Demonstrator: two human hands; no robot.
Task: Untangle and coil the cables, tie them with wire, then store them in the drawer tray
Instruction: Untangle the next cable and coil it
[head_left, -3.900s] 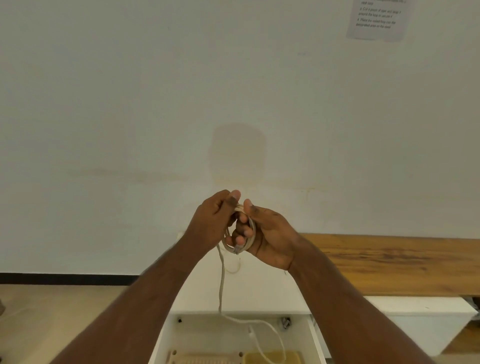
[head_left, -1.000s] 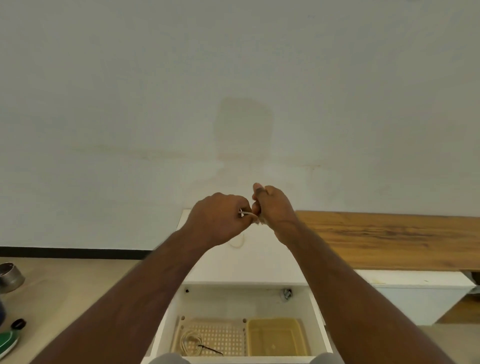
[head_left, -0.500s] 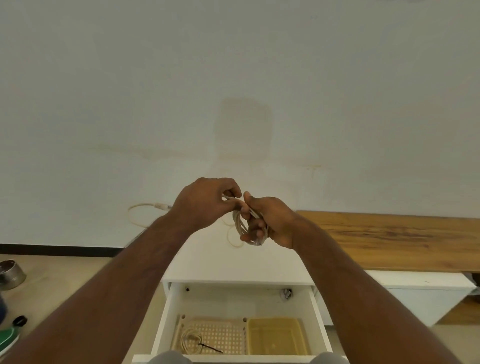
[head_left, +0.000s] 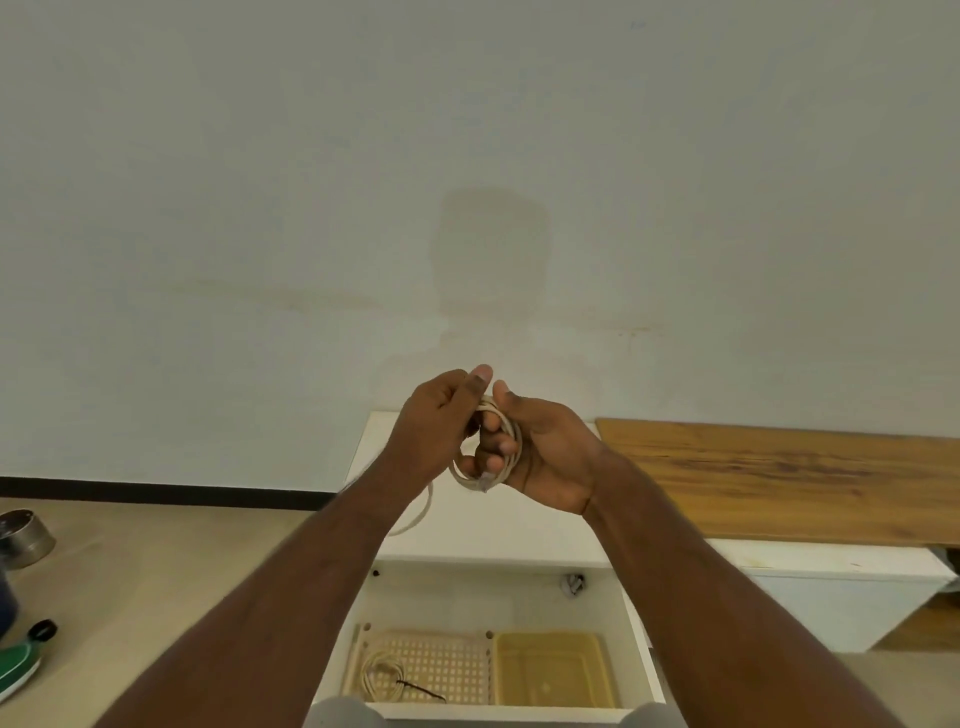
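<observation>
Cable coil (head_left: 511, 441): wound round my R hand (head_left: 550, 457) fingers, held above the open drawer (head_left: 636, 623).
L hand (head_left: 441, 421): fingers curled, pinching coil's top.
Loose tail (head_left: 421, 512): hangs down-left, under L wrist, so L is nearer.
Tray (head_left: 426, 665): straight below, w/ one tied coil (head_left: 382, 675) inside.

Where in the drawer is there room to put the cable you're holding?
The perforated tray has bare room right of the tied coil, which crowds its left end. The amber bin beside it looks bare. The drawer floor behind both is bare. Both hands, left hand and right hand, hold the cable.
</observation>
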